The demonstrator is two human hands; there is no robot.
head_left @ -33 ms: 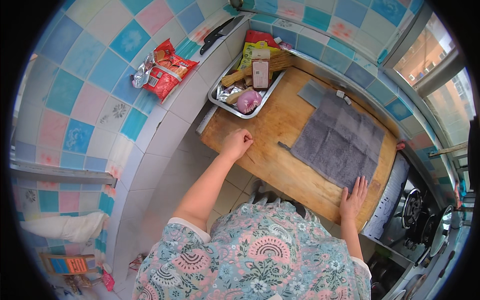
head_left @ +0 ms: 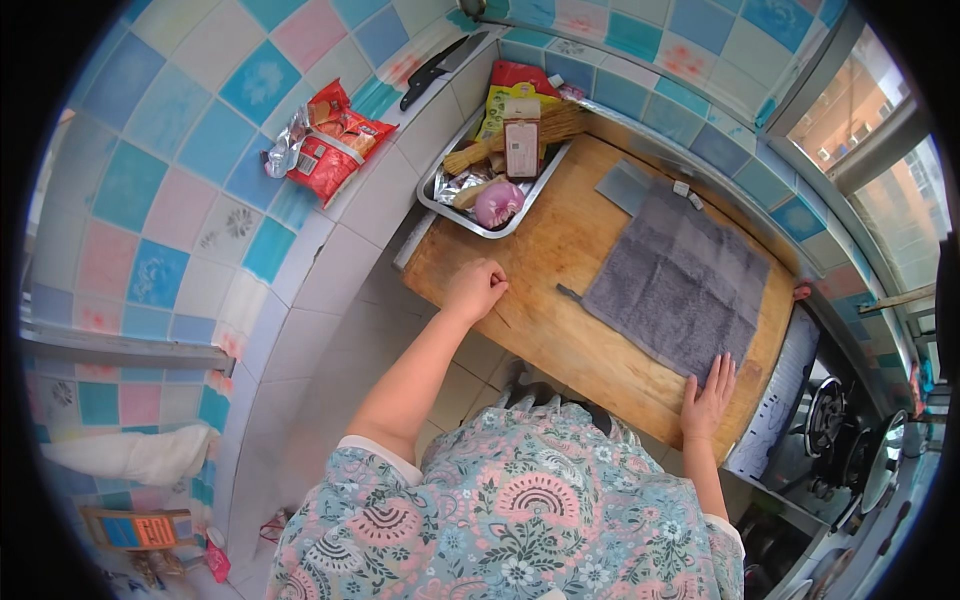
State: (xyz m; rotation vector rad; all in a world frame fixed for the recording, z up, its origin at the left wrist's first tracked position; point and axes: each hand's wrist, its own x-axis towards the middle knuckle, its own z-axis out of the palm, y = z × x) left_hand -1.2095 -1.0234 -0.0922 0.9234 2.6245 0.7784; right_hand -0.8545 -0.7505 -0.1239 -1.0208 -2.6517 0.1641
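At the left front edge of the wooden board (head_left: 540, 320), my left hand (head_left: 474, 290) rests as a loose fist; nothing shows between its fingers. My right hand (head_left: 708, 405) lies flat with its fingers stretched out, by the near right corner of a grey towel (head_left: 680, 275), the fingertips at the towel's edge. The towel is spread out on the board, with a small loop at its left corner. Beyond my left hand sits a metal tray (head_left: 492, 233) holding a purple onion (head_left: 498, 204), a small box (head_left: 521, 145), bundled dried sticks (head_left: 562, 122) and several packets.
A flat grey piece (head_left: 623, 186) lies partly under the towel's far edge. On the tiled ledge at left are a red snack packet (head_left: 330, 160) and a black-handled knife (head_left: 428, 82). A gas stove (head_left: 825, 420) stands right of the board, beneath the window side.
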